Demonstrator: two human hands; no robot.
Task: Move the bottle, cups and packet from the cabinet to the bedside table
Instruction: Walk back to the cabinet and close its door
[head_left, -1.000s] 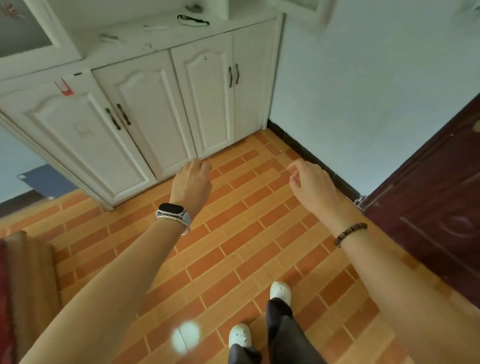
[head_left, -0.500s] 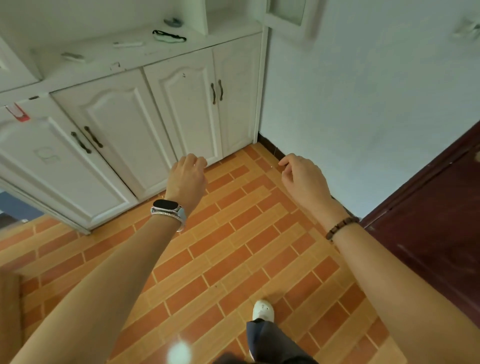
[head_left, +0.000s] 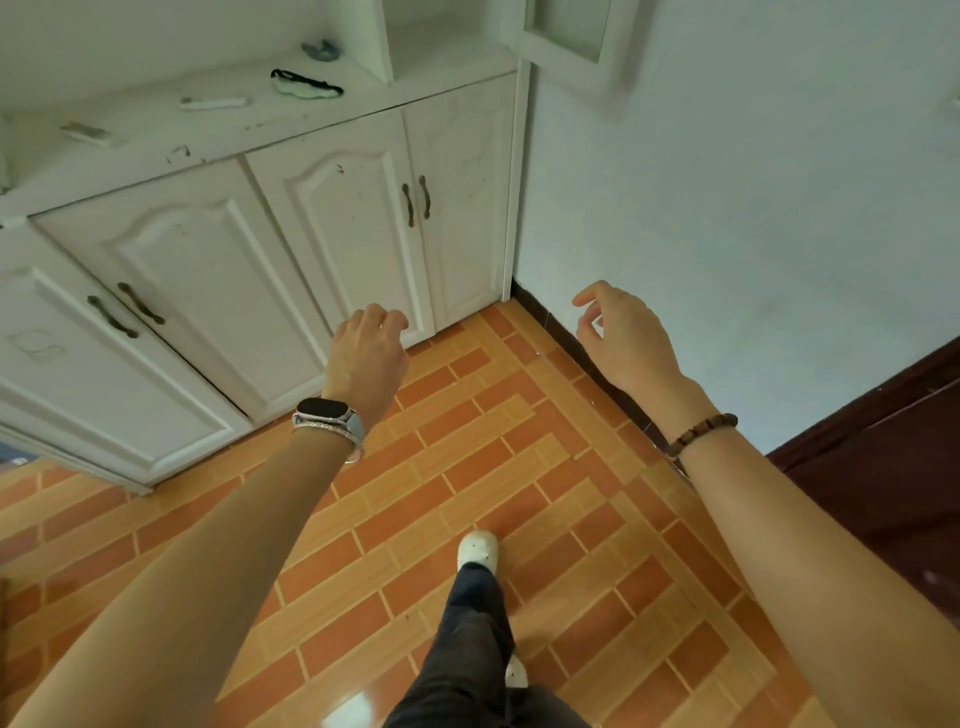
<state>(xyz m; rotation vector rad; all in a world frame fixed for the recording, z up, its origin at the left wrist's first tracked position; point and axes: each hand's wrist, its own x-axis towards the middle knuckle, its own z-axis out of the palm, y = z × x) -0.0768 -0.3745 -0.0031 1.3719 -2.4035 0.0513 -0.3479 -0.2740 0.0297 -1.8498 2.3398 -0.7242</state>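
A white cabinet (head_left: 322, 218) with closed panelled doors stands ahead of me, its ledge running along the top of the view. My left hand (head_left: 366, 353), with a smartwatch on the wrist, is held out in front of the lower doors, fingers loosely curled and holding nothing. My right hand (head_left: 623, 332), with a bead bracelet on the wrist, hovers near the wall corner, fingers apart and holding nothing. No bottle, cup or packet shows anywhere in view, and neither does the bedside table.
On the cabinet ledge lie a black-and-white looped item (head_left: 306, 83), a small grey-blue item (head_left: 321, 49) and two small white pieces (head_left: 213, 102). A pale wall (head_left: 753, 208) is on the right, a dark brown door (head_left: 893, 467) beside it. Orange tiles (head_left: 467, 467) cover the floor.
I have stepped closer to the cabinet and turned right, so its doors slid left and the ledge came into fuller view. Both hands stayed raised and holding nothing.
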